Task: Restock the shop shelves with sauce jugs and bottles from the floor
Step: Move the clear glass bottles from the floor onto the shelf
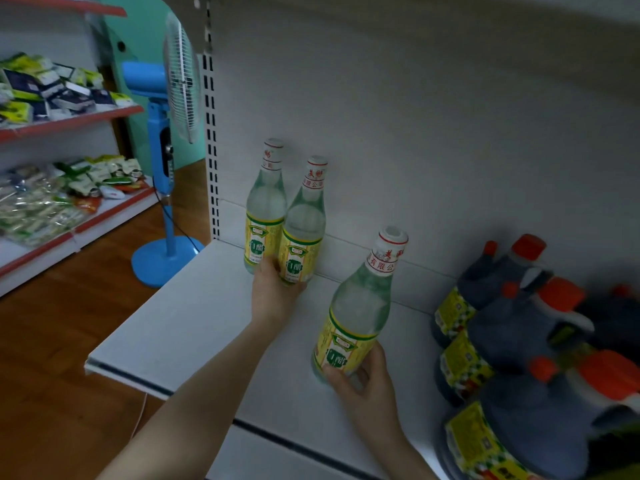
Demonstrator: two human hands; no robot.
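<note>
**Clear bottles filling the shelf from its back-left corner**

Left hand (pixel 277 289) curls round the base of the front bottle (pixel 304 230), which sits tight against the rear bottle (pixel 266 209) by the back panel, probably to start a row. Can't tell whether its fingers also touch the rear one. Right hand (pixel 365 374) grips a third bottle (pixel 358 306) low at the label, over the white shelf (pixel 166 327), likely next in line. Dark jugs (pixel 512 317) are grouped at the right.

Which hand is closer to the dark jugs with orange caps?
Right. The right hand, holding the front bottle, is just left of the jugs; the left hand is farther left, gripping a back bottle.
</note>
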